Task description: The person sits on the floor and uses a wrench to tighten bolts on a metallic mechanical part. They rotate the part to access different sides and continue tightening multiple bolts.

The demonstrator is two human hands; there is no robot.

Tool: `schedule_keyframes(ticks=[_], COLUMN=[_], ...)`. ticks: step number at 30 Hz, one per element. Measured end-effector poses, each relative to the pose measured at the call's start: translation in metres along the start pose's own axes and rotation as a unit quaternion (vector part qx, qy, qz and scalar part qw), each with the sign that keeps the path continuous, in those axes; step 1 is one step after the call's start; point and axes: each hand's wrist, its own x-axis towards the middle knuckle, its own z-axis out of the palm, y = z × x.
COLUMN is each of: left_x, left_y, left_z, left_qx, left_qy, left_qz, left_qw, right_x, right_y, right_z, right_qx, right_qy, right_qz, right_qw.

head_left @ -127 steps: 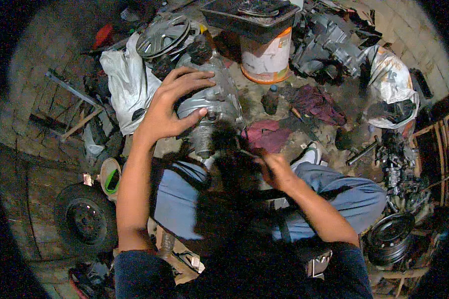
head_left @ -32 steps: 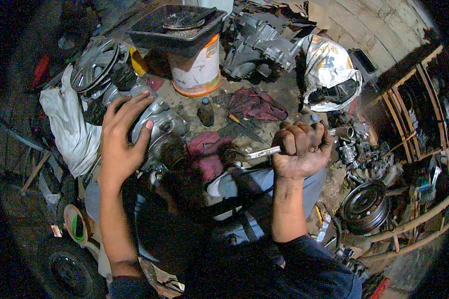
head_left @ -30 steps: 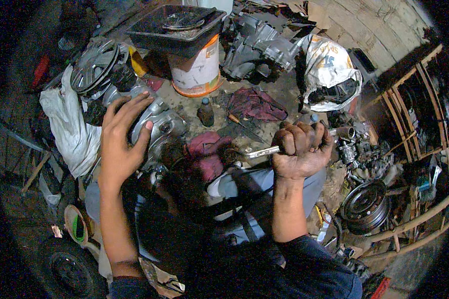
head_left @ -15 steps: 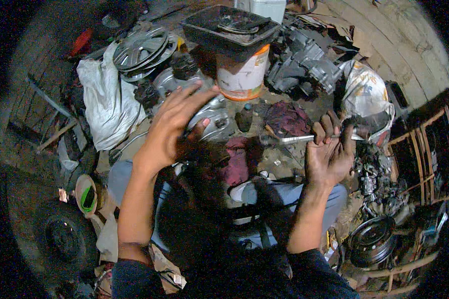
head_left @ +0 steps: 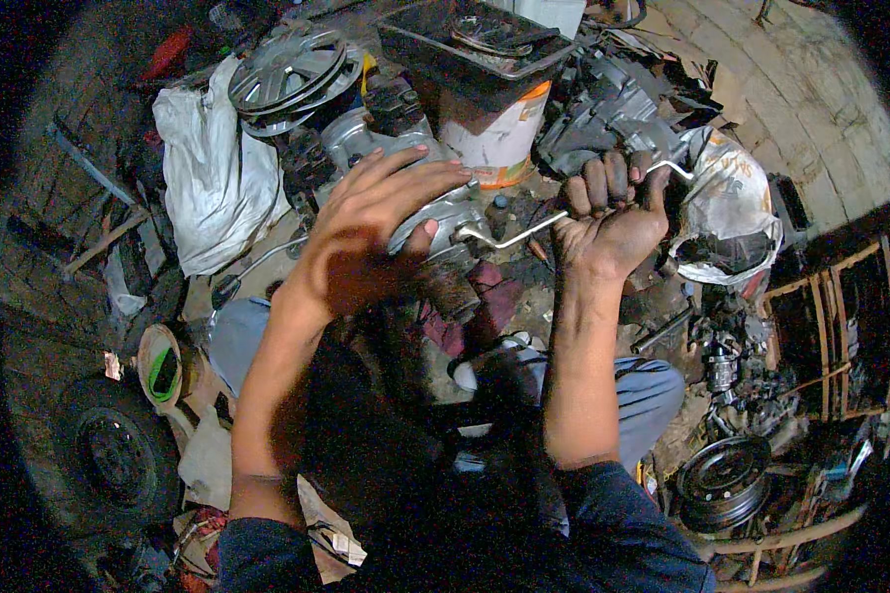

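Observation:
My right hand (head_left: 613, 208), its fingers darkened with grime, is wrapped round the middle of a bent metal spanner (head_left: 514, 239). The spanner's near-left end meets a grey metal engine casing (head_left: 457, 211); its other end sticks out past my thumb. Over the casing lies my left hand (head_left: 366, 222), fingers stretched out and holding nothing; it hides much of the part. A dark cylindrical piece (head_left: 452, 294) shows below the casing, beside a maroon cloth (head_left: 497, 296).
Behind the casing, a black tray (head_left: 435, 74) tops a white and orange bucket (head_left: 489, 138). Wheel covers (head_left: 287, 79) and a white sack (head_left: 203, 178) lie at the left. Metal parts (head_left: 613, 124) and another sack (head_left: 732, 198) lie right. A tyre (head_left: 119, 450) and rim (head_left: 724, 479) flank me.
My right hand has moved left and up, bringing the spanner's end from open air to the casing. The left hand has shifted slightly and stays over the casing.

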Motion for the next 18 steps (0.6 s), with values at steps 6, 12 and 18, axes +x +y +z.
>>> schedule_keyframes(ticks=[6, 12, 18], left_x=[-0.001, -0.001, 0.002], left_y=[-0.004, -0.008, -0.007], left_z=[0.0, 0.009, 0.011], left_qx=[0.005, 0.018, 0.023], left_qy=[0.007, 0.011, 0.015], left_qz=[0.014, 0.02, 0.022], left_qw=[1.0, 1.0, 0.999], right_x=[0.01, 0.0, -0.001], right_y=[0.004, 0.008, 0.007], right_z=[-0.036, -0.046, -0.074], right_qx=[0.034, 0.025, 0.061], right_qy=[0.145, 0.251, 0.276], right_qz=[0.022, -0.01, -0.031], right_qw=[0.989, 0.968, 0.959])
